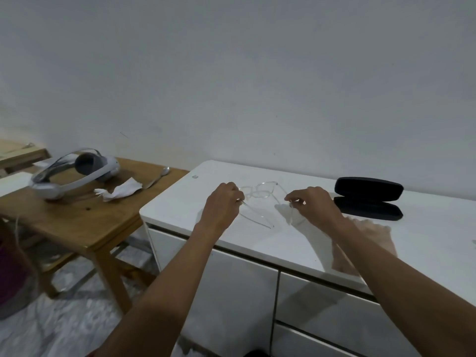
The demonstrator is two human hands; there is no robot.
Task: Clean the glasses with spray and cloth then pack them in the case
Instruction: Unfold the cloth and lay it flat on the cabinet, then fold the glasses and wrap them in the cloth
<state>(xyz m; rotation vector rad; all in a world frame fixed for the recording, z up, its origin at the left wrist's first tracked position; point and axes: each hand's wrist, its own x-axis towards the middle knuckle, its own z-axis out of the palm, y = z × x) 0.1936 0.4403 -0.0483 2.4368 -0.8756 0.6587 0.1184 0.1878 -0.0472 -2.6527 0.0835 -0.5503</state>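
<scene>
Pinching a temple of the clear glasses [260, 191] each, left hand [222, 202] and right hand [314, 204] fingers curl tight.

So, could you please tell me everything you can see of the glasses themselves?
The glasses have a thin, clear or pale frame with two rounded lenses and slim temple arms, both unfolded. They sit over the white cabinet top, lenses toward the wall, arms pointing back at the person. The left hand pinches the left temple and the right hand pinches the right one. Whether the frame rests on the surface or is slightly lifted is unclear. The open black case lies apart, to the right.
</scene>
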